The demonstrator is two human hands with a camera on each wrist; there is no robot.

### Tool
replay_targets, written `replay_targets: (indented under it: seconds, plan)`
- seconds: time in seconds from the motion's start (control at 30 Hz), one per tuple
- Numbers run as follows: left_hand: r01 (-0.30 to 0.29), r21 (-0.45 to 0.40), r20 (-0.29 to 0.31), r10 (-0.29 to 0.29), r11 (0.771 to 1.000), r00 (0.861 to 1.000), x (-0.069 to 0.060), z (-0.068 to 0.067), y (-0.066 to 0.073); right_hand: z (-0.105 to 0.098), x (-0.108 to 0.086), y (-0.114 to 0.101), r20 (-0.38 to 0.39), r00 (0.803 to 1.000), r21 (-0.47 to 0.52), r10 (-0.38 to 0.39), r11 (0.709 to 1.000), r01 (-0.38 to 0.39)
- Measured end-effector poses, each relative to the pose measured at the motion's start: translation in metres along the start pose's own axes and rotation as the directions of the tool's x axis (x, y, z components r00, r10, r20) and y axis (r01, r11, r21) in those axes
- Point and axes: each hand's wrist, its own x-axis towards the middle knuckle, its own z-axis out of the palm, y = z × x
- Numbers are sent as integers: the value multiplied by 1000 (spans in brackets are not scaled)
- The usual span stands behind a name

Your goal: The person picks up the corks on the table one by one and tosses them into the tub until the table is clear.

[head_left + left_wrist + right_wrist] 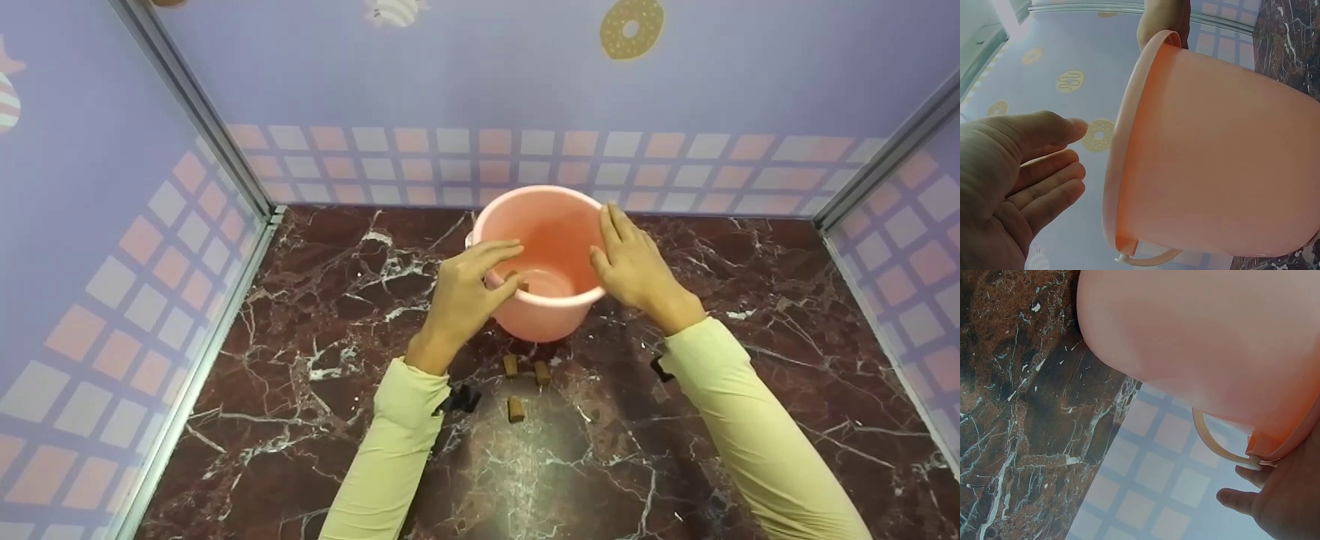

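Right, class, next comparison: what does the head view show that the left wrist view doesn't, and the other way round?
Only the head view shows the three small brown blocks on the marbled tabletop and the inside of the pink bucket. Only the left wrist view shows the palm side of the left hand and the curved arc of the handle. Both show the bucket's outside, the left hand, the tabletop and patterned walls.

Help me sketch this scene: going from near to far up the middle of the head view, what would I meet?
One brown block → two more brown blocks → pink bucket → back wall.
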Motion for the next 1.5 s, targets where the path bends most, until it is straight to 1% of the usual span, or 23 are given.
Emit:
replay_targets:
  seconds: [0.13, 0.3, 0.53, 0.73, 0.93, 1.23, 1.5]
  plan:
    - [-14, 19, -9, 14, 1000, 1000, -1, -1, 3, 0, 0, 0, -1, 1000, -2, 0, 1000, 0]
    - [-6, 45, -16, 7, 999, 1000, -5, -2, 6, -1, -1, -1, 2, 1000, -2, -5, 1000, 5]
    - [-13, 37, -28, 14, 999, 1000, -12, -4, 7, -1, -1, 0, -7, 1000, -9, -13, 1000, 13]
    - [-7, 28, -39, 8, 1000, 999, -18, -6, 10, -1, -1, 0, -12, 1000, -9, -12, 1000, 12]
    - [-4, 27, -52, 5, 1000, 999, -27, -8, 9, 0, -2, 0, -18, 1000, -3, -15, 1000, 15]
    - [31, -7, -73, -32, 999, 997, -41, -10, 5, -1, -1, 1, -6, 1000, -7, -10, 1000, 10]
    - [62, 3, -84, -62, 998, 995, -52, -8, 2, 0, -1, 0, -5, 1000, -7, -5, 1000, 5]
